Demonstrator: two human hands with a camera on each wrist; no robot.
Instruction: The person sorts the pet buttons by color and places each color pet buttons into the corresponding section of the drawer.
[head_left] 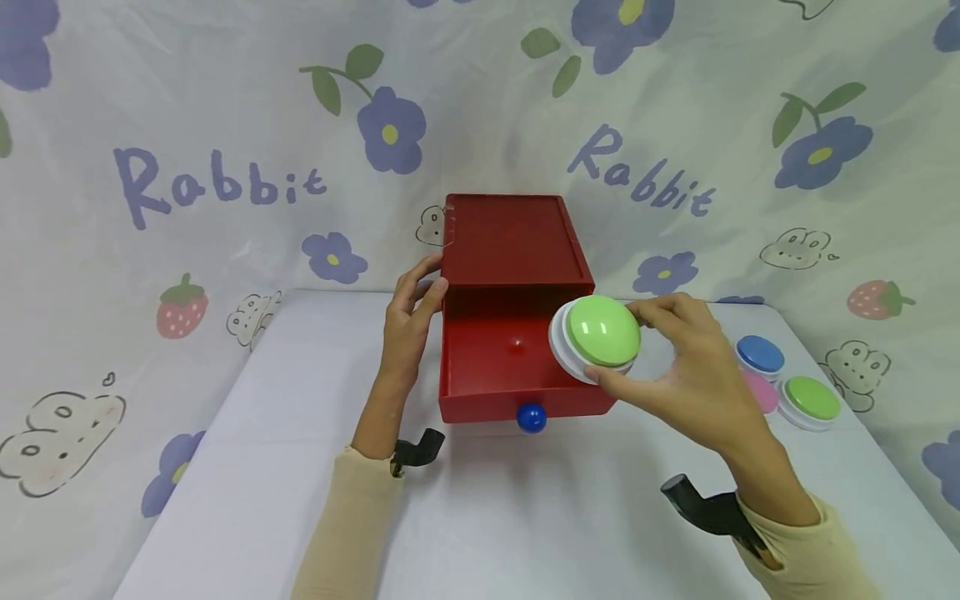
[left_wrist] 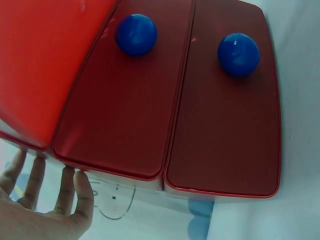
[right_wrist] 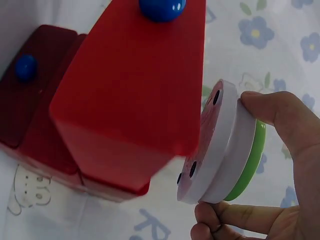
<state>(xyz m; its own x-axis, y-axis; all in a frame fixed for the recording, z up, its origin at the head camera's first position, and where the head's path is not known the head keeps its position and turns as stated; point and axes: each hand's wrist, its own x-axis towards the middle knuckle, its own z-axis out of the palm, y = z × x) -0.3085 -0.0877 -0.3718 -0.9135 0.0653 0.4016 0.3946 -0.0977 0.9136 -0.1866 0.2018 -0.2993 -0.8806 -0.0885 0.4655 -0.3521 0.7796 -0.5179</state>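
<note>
A red drawer cabinet (head_left: pixel 513 239) stands at the middle of the table, its top drawer (head_left: pixel 480 407) pulled out toward me. My left hand (head_left: pixel 406 327) touches the cabinet's left side with extended fingers; in the left wrist view its fingertips rest along the edge. Between thumb and fingers of my right hand (head_left: pixel 701 387), I pinch a round green push button (head_left: pixel 604 330) with a white base. It is raised over the open drawer's right side, green dome tilted toward me. In the right wrist view, black feet show on the button's underside, beside the drawer front.
At the table's right lie a blue push button (head_left: pixel 761 353), a pink one (head_left: pixel 762 392) and another green one (head_left: pixel 813 398). A blue knob (head_left: pixel 532 418) sticks out from the open drawer. Below it are two shut drawers with blue knobs (left_wrist: pixel 136 34). A patterned curtain (head_left: pixel 480 108) hangs behind.
</note>
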